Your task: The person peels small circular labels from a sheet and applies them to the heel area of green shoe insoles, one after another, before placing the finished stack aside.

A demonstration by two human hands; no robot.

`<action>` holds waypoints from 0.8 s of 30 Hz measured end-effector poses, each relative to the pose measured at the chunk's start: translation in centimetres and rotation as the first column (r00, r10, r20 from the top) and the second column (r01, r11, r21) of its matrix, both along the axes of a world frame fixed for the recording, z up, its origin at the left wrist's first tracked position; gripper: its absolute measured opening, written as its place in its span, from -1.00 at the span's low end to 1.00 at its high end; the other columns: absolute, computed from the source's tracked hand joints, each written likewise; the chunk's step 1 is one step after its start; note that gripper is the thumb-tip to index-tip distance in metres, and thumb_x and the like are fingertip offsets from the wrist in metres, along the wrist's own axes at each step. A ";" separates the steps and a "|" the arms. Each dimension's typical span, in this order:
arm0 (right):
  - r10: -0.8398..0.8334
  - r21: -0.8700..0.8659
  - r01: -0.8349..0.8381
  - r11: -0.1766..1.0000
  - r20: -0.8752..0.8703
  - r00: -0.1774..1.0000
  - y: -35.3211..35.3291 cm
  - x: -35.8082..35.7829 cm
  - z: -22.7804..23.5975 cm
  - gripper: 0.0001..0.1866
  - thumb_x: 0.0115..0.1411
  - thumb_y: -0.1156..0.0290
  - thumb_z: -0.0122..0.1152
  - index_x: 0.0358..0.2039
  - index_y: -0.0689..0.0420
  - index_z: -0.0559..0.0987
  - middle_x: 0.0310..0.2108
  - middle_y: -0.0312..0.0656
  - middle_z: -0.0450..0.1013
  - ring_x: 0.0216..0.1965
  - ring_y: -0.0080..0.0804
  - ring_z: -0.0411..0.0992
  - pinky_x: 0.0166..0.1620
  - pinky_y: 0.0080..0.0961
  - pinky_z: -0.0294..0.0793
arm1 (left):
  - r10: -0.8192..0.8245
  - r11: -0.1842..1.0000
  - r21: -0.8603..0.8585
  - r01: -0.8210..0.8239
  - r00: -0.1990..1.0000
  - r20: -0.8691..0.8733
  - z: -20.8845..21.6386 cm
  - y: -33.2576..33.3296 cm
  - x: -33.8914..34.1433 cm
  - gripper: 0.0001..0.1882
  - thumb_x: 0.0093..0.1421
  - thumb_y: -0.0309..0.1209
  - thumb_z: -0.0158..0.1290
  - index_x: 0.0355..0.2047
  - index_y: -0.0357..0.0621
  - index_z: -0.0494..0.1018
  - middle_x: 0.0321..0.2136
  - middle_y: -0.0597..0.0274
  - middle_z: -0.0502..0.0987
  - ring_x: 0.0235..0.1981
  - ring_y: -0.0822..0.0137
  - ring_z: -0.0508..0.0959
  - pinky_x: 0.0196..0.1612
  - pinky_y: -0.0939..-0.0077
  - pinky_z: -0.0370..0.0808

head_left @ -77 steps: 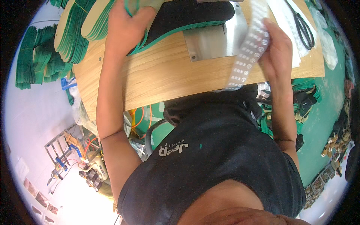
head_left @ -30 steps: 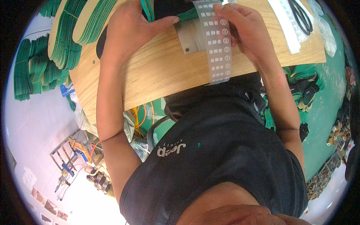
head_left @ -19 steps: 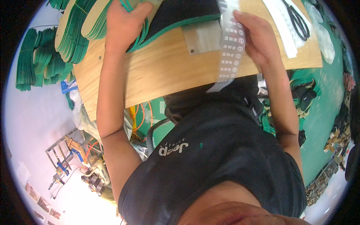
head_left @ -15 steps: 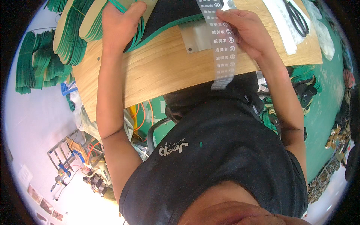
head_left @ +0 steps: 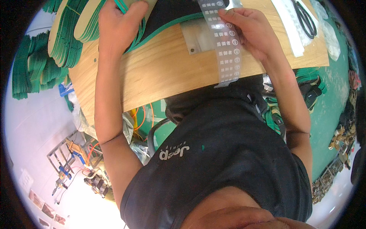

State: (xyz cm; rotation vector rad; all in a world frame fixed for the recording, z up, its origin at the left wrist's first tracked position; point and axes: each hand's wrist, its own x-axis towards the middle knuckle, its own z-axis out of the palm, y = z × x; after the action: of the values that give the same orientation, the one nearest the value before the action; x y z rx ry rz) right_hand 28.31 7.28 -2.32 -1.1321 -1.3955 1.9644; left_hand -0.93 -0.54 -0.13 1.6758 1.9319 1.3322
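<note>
I am pinching a clear strip of printed labels in my right hand, thumb and fingers closed on its upper part. The strip's long axis is running from my fingers toward my body, across the grey metal plate on the wooden bench, with its free end hanging just past the bench's near edge. My right hand is the one on it; my left hand is well apart, toward the bench's far left corner, fingers curled down over the green-edged insoles there, though I cannot tell whether they are actually gripping one. A dark insole with a green rim is lying between my two hands, touching the plate's far side. More stacked insoles are fanning out off the bench's left end. To the right of the strip, a white strip and black scissors are resting on the bench, near my wrist but not under the labels. Nothing is blocking the strip itself.
</note>
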 end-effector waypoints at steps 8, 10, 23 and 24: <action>-0.032 0.054 0.032 0.998 -0.002 0.999 -1.2 0.0 0.7 -0.78 0.31 0.28 0.19 -0.31 0.19 0.60 -0.51 -0.38 0.50 -0.57 -0.75 0.41 -0.53 -0.78 0.31 | -0.217 0.957 -0.199 0.210 0.976 -0.012 2.6 0.0 5.0 -0.55 -0.07 -0.40 0.31 -0.15 -0.27 0.49 -0.38 0.11 0.59 -0.33 0.27 0.57 -0.21 0.36 0.50; -0.034 0.052 0.037 0.998 -0.058 0.998 -1.2 0.1 0.5 -0.78 0.31 0.29 0.18 -0.30 0.20 0.60 -0.50 -0.38 0.50 -0.55 -0.75 0.42 -0.51 -0.80 0.32 | -0.260 0.946 -0.200 0.256 0.966 0.006 2.5 0.0 5.1 -0.45 -0.14 -0.37 0.38 -0.11 -0.27 0.49 -0.32 0.04 0.61 -0.26 0.22 0.60 -0.15 0.35 0.51; -0.306 0.039 0.322 0.946 -0.214 0.928 -1.5 2.1 0.8 -0.80 0.34 0.37 0.11 -0.23 0.25 0.57 -0.39 -0.27 0.52 -0.40 -0.59 0.49 -0.31 -0.63 0.51 | -0.067 0.984 -0.178 0.019 0.962 -0.265 1.6 -0.8 3.6 -0.62 -0.03 -0.32 0.27 -0.22 -0.26 0.51 -0.42 0.07 0.58 -0.37 0.28 0.56 -0.23 0.38 0.49; -0.342 -0.033 0.347 0.937 -0.274 0.899 -1.1 3.0 1.0 -0.80 0.34 0.39 0.09 -0.20 0.28 0.56 -0.34 -0.22 0.53 -0.35 -0.51 0.51 -0.24 -0.53 0.55 | -0.039 0.988 -0.157 -0.013 0.945 -0.325 0.9 -0.6 2.6 -0.73 0.05 -0.31 0.19 -0.32 -0.24 0.54 -0.52 0.14 0.57 -0.46 0.37 0.53 -0.30 0.43 0.48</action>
State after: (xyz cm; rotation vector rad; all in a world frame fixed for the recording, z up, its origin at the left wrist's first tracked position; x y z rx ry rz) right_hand 31.33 6.20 -1.31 -0.9742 -0.9866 1.7690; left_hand 1.64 -1.16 0.79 1.9226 2.1325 0.9108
